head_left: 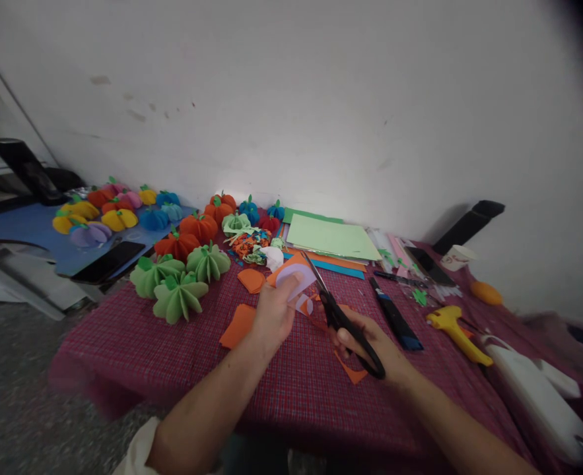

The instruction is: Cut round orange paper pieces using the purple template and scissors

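Note:
My left hand (273, 311) pinches a piece of orange paper (291, 262) together with a rounded pale lavender paper (301, 274) lying on it. A pair of black-handled scissors (338, 316) is in my right hand (370, 342), its fingers around the handles. The blades point up and away from me, at the right edge of the held paper. Whether the blades touch the paper I cannot tell. Orange paper pieces (238, 326) lie left of my left hand, with a rounded orange stack (251, 281) beyond. An orange offcut (354, 373) lies under my right hand.
Green paper pumpkins (179, 297) and orange ones (201, 228) stand at the left, near paper shreds (254, 244). Coloured sheets (331, 236) lie at the back. To the right are a dark blue-black cutter-like tool (395, 313), a yellow glue gun (457, 333) and a paper cup (458, 257).

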### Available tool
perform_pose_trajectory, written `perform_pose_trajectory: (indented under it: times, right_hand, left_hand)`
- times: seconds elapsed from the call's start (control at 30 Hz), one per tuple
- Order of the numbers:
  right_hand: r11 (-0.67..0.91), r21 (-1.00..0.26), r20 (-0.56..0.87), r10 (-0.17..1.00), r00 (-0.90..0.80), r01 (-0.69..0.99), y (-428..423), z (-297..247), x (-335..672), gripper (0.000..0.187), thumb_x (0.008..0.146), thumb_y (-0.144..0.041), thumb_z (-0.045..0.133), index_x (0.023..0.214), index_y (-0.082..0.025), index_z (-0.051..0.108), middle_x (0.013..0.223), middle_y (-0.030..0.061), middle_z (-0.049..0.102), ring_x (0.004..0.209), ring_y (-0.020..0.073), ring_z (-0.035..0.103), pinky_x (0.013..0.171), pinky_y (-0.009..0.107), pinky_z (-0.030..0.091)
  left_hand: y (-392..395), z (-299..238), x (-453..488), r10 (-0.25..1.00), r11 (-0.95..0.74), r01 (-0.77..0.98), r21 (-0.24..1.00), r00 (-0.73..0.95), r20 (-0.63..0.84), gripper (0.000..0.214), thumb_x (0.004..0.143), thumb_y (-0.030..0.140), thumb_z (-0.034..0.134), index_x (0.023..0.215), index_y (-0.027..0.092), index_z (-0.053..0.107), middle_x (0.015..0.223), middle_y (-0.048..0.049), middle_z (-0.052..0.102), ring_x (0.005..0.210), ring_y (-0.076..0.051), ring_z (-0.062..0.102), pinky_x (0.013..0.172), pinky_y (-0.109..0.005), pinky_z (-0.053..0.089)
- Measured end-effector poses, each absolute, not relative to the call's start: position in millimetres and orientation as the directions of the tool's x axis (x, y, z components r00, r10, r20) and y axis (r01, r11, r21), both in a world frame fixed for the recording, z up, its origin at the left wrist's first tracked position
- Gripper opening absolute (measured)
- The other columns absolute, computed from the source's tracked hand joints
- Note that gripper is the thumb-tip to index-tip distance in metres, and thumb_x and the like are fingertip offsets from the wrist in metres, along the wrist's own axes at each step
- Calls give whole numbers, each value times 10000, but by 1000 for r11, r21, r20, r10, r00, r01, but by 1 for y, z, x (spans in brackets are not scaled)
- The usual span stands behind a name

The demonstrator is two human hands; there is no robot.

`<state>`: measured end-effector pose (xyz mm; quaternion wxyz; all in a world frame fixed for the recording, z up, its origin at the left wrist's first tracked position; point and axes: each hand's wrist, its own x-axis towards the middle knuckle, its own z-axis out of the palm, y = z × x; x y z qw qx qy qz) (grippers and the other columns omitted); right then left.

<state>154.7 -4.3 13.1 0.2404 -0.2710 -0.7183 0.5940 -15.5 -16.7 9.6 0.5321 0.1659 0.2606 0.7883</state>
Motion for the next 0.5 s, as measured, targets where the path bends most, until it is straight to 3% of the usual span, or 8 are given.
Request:
perform_pose_trajectory:
  times: [0.23,0.5]
  right_hand:
    - [216,-966,41,665,-745,140,-3,18,160,282,800,-444,547,759,-165,535,680,-3,446,546,95,405,489,214,312]
    - [225,-953,-3,666,-746,204,0,20,168,324,789,-445,561,967,-174,559,685,-12,440,525,80,350,467,198,283]
  left_hand:
    - [-19,10,-15,932,-268,-746,609,-362,-33,138,627,177,702,752,149,652,742,0,677,701,-120,623,773,-286,467]
    - [-19,12,-14,928,-247,-729,639,-367,-60,148,606,188,712,731,146,643,724,-8,676,690,-123,623,738,-268,465]
